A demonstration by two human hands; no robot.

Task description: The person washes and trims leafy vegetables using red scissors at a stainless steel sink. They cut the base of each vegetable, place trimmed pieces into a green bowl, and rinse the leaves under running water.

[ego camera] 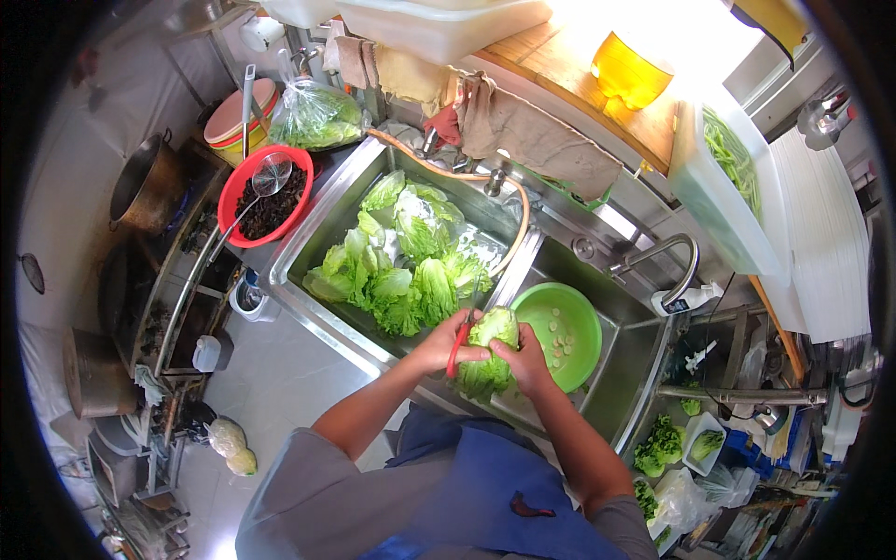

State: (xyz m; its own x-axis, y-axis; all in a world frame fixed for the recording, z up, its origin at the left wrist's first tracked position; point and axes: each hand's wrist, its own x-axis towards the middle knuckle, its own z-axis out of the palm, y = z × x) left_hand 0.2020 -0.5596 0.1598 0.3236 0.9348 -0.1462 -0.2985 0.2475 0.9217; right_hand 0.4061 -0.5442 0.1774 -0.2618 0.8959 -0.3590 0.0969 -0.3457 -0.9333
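My right hand (526,358) grips a head of romaine lettuce (500,325) from its right side, thumb across the front. In my left hand (442,344) is a pair of scissors with red handles (458,350), its dark blades pointing away from me. That hand's thumb also rests against the lettuce. Both hands are over the divider between two steel sink bowls. Loose lettuce leaves (399,273) fill much of the left bowl. Beside my right hand, a light green plastic basin (589,336) stands in the right bowl, with several pale round slices at its bottom.
A red basin (227,210) of dark food, with a wire skimmer (271,175) over it, stands left of the sink. Behind it lies bagged lettuce (318,115). An orange hose (521,210) crosses the sink's back. The curved faucet (693,255) is at right.
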